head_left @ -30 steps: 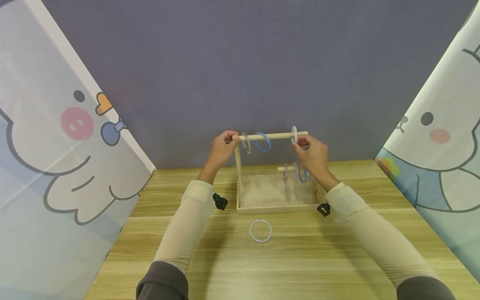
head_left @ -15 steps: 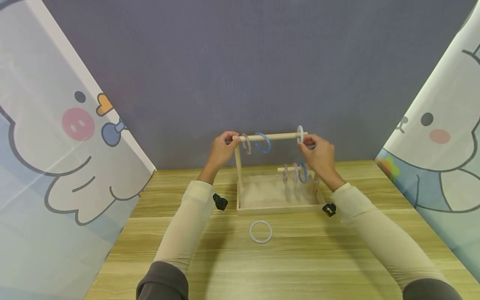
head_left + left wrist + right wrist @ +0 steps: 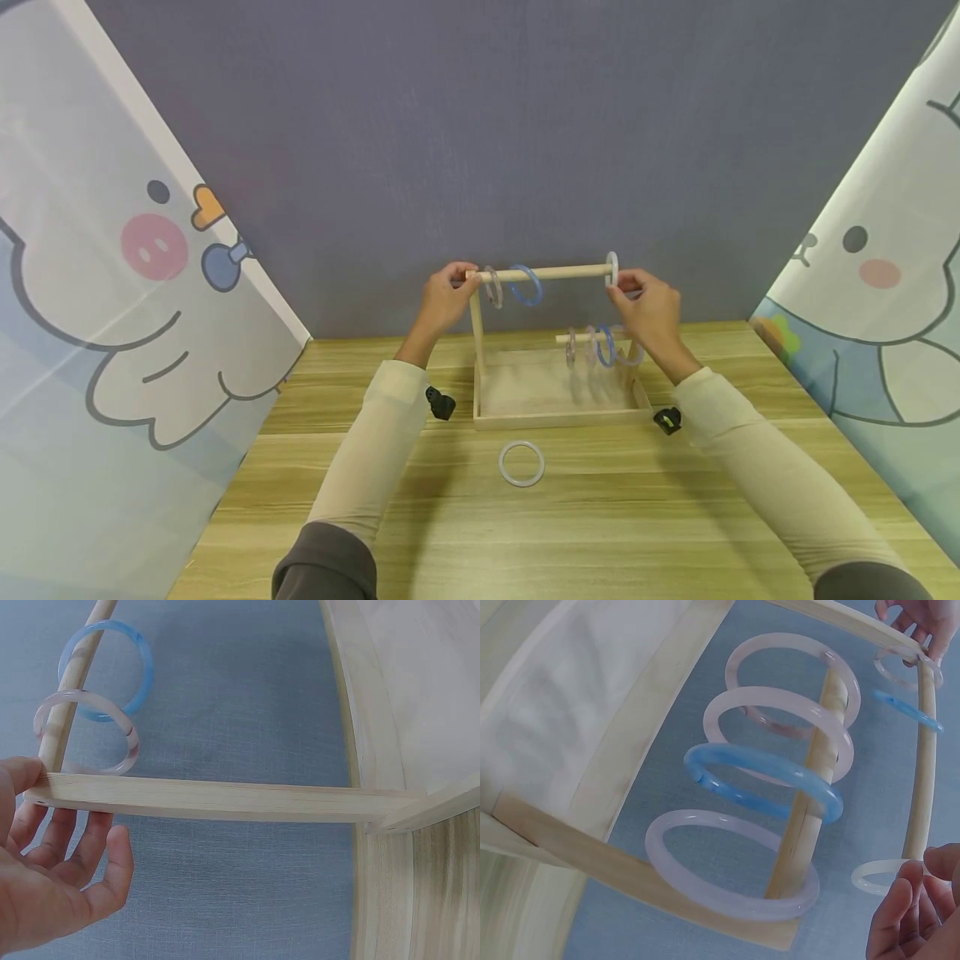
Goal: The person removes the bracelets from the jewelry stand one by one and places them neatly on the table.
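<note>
My left hand point(image 3: 444, 302) grips the top left corner of a wooden bangle rack point(image 3: 555, 422), thumb above and fingers beneath. A clear-pink bangle point(image 3: 133, 742) and a blue bangle point(image 3: 149, 671) hang from the upper rod point(image 3: 570, 272) near that hand. At the rod's right end, my right hand point(image 3: 654, 315) pinches a white bangle point(image 3: 864, 880) between thumb and fingers. Whether the rod's tip is still inside this bangle, I cannot tell. Below, the shorter rod point(image 3: 829, 739) carries several bangles, among them a blue one point(image 3: 742, 759) and a lavender one point(image 3: 660, 859).
A whitish bangle point(image 3: 521, 486) lies flat on the wood-grain table point(image 3: 570, 533) in front of the rack. Behind stands a grey wall panel point(image 3: 480, 150). Cartoon-printed panels point(image 3: 67, 250) flank both sides. A small black device point(image 3: 440, 404) shows beside the left wrist.
My right hand has slid the white bangle rightward along the upper rod to its end. The left hand, rack and other bangles stay in place.
</note>
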`<state>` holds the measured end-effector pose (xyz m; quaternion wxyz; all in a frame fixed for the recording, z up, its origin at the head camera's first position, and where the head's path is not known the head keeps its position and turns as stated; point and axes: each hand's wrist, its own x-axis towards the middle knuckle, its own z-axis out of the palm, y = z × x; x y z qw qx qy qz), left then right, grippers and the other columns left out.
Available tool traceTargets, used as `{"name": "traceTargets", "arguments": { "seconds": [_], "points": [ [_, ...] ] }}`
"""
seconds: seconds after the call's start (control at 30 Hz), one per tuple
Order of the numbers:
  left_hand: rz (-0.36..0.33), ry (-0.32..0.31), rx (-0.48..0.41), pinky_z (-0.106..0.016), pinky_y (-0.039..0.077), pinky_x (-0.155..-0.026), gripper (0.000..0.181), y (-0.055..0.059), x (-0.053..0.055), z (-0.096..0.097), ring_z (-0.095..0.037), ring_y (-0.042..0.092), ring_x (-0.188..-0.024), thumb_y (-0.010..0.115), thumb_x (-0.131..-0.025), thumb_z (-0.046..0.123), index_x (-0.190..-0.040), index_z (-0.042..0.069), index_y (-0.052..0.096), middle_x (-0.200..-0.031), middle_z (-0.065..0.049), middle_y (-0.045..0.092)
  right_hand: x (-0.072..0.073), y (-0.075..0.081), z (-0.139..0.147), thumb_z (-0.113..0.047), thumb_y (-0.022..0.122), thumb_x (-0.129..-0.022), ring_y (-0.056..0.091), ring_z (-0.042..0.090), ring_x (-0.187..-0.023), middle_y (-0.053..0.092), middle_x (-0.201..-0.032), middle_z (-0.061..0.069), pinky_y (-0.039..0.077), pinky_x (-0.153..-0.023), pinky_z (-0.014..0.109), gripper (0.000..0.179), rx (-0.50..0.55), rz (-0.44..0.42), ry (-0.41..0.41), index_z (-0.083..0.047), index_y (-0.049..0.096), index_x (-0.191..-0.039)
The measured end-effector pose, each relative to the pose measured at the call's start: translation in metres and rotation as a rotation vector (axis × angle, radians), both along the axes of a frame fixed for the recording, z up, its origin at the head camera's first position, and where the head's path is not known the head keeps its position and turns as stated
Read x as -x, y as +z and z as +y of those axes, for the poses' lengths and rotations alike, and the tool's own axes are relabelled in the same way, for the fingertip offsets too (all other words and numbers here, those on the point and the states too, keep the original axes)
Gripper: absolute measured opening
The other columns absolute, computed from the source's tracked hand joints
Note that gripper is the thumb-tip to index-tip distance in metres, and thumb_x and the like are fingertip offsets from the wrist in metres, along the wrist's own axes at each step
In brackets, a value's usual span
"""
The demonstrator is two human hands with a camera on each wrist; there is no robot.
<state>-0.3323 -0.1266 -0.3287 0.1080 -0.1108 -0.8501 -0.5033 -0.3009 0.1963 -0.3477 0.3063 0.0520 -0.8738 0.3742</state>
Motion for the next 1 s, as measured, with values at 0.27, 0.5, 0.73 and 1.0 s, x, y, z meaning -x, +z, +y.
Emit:
{"name": "traceTargets", "arguments": {
  "seconds": [0.27, 0.5, 0.73, 1.0],
  "points": [
    [0.005, 0.008, 0.015, -0.043, 0.057, -0.087, 0.033, 0.001, 0.001, 0.000, -0.028, 0.068, -0.108, 0.061, -0.103, 0.033, -0.129, 0.013, 0.065, -0.118, -0.011, 0.068, 0.002, -0.002, 0.007, -0.019, 0.072, -0.094, 0.059, 0.001, -0.065, 0.078, -0.098, 0.016, 0.043, -0.068, 0.020, 0.020, -0.004, 0.025, -0.010, -0.003, 0.074, -0.107],
    [0.000, 0.009, 0.011, -0.043, 0.057, -0.087, 0.033, 0.000, 0.001, 0.000, -0.027, 0.068, -0.108, 0.061, -0.103, 0.033, -0.129, 0.013, 0.065, -0.117, -0.011, 0.068, 0.001, -0.005, 0.012, -0.017, 0.072, -0.093, 0.063, 0.008, -0.065, 0.078, -0.097, 0.017, 0.042, -0.062, 0.016, 0.020, -0.009, 0.019, -0.008, -0.003, 0.074, -0.108],
    [0.008, 0.006, 0.006, -0.044, 0.057, -0.087, 0.033, -0.002, 0.002, -0.001, -0.027, 0.068, -0.108, 0.061, -0.104, 0.034, -0.129, 0.013, 0.065, -0.118, -0.011, 0.067, -0.001, -0.009, 0.014, -0.018, 0.072, -0.094, 0.067, 0.022, -0.069, 0.077, -0.094, 0.016, 0.038, -0.061, 0.008, 0.020, -0.012, 0.052, -0.006, -0.003, 0.074, -0.106],
    [0.008, 0.012, 0.015, -0.043, 0.057, -0.086, 0.032, 0.000, 0.000, 0.000, -0.027, 0.068, -0.107, 0.062, -0.103, 0.033, -0.128, 0.013, 0.066, -0.116, -0.010, 0.069, -0.006, -0.016, 0.019, -0.010, 0.074, -0.091, 0.056, -0.005, -0.063, 0.076, -0.087, 0.019, 0.036, -0.058, 0.000, 0.016, -0.019, 0.151, 0.068, 0.001, 0.075, -0.102]
  ]
}}
